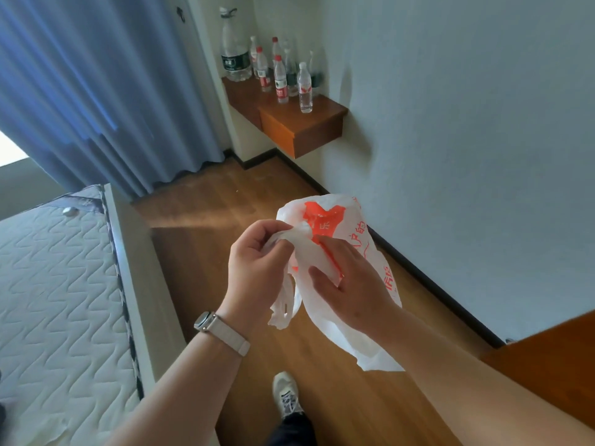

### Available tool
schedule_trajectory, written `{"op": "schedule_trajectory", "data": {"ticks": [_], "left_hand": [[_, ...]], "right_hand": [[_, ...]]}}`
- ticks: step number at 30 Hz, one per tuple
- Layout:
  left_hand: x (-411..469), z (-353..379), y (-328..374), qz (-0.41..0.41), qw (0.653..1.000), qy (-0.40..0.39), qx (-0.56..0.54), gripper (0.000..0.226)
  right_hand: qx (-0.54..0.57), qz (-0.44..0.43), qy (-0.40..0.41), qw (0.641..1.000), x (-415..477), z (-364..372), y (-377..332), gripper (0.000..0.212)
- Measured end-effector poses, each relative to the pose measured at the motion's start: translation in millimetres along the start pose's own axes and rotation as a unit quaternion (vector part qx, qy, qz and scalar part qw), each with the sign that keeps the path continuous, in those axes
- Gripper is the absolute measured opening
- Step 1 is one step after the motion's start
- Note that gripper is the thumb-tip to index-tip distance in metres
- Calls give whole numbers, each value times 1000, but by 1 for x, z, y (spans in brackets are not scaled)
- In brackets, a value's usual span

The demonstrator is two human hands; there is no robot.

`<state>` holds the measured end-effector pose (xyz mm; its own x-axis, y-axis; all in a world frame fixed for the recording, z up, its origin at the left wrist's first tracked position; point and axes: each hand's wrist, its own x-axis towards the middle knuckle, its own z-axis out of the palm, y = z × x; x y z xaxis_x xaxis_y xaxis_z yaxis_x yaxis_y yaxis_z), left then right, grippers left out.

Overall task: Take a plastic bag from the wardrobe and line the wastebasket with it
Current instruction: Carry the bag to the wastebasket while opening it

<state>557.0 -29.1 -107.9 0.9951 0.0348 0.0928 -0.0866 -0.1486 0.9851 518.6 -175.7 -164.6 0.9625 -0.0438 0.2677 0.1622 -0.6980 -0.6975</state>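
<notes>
At centre-right of the head view, both hands work a white plastic bag w/ red-orange print, held up in the air over the wood floor. Left hand is clenched on a bunched bit of the bag's top edge, thumb & fingers pinching the film; a pale watch sits on that wrist. Right hand lies against the bag's front w/ fingers spread, thumb pressing a fold of plastic, so it's grasping the bag too. Bag's loop handles dangle between the wrists; rest of the bag hangs crumpled behind & below the right forearm.

Lower left: bare quilted mattress on a pale frame. Upper left: blue curtain reaching the floor. Top centre: wall-mounted wood shelf in the corner, carrying approx. a dozen water bottles, mostly red-labelled, one big w/ a dark label. Right side: plain white wall w/ dark skirting. Lower right corner: edge of a brown wood surface. Bottom centre: one pale sneaker on the floor.
</notes>
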Motion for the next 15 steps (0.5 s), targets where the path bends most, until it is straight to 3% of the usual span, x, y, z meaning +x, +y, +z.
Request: {"op": "schedule_trajectory", "data": {"ticks": [15], "left_hand": [[222, -87, -25, 5, 999, 21, -38, 24]], "right_hand": [[-13, -26, -27, 999, 226, 98, -47, 44]]}}
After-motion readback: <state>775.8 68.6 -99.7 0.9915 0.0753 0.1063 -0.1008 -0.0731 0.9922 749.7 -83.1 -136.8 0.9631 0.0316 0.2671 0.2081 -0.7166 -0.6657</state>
